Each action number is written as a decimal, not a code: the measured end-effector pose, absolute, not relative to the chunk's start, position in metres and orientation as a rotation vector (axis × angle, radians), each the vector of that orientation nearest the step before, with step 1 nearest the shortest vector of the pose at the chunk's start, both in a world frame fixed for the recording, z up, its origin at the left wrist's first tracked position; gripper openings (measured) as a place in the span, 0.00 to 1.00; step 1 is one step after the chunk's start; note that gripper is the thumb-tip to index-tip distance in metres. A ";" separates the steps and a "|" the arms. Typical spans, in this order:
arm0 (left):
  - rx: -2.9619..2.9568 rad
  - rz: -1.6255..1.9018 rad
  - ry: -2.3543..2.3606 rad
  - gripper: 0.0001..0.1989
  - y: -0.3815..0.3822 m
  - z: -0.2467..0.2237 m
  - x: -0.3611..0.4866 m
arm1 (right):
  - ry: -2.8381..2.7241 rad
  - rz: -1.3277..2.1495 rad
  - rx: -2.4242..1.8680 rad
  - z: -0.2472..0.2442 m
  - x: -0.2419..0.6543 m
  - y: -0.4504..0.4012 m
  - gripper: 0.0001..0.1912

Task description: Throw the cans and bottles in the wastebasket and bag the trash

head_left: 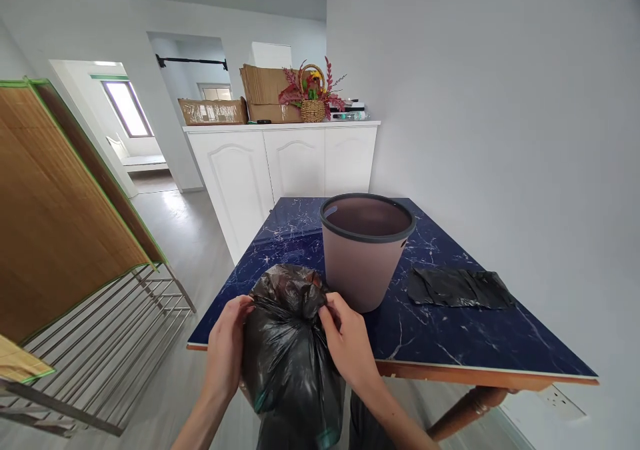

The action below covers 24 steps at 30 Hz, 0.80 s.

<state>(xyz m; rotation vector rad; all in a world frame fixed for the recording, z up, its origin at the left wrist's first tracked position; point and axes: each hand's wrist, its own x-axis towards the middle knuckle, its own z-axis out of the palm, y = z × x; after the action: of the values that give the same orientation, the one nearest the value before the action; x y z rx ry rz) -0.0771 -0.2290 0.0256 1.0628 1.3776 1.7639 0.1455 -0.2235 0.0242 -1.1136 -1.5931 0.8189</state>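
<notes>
Gathering the neck of the bulging black bag [295,357] looks like my step in hand: my left hand [227,343] pinches its left side while my right hand [350,340] grips the bunched top. It is at the near edge of the table [435,337], front-left of the bin [360,267], and the next move calls for firm pinches.
</notes>
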 end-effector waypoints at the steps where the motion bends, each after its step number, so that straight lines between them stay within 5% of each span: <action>1: 1.102 1.742 1.413 0.23 -0.231 0.023 -0.078 | -1.576 0.813 -1.148 0.023 0.143 -0.223 0.16; 6: 1.316 1.581 1.612 0.22 -0.245 0.025 -0.078 | -1.589 0.822 -1.206 0.026 0.135 -0.234 0.12; 10: 1.376 1.526 1.615 0.22 -0.251 0.028 -0.071 | -1.751 0.711 -1.189 0.022 0.133 -0.242 0.21; 16: 1.328 1.648 1.602 0.20 -0.247 0.022 -0.072 | -1.879 0.518 -1.172 0.017 0.135 -0.240 0.07; 24: 1.171 1.884 1.584 0.21 -0.214 0.007 -0.099 | -1.815 0.690 -1.020 0.072 0.217 -0.280 0.07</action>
<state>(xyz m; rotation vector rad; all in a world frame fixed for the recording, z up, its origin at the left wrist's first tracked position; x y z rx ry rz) -0.0985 -0.2144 0.0065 1.1710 1.5843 1.8845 0.2171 -0.2800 0.0721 -1.0198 -1.8148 0.6897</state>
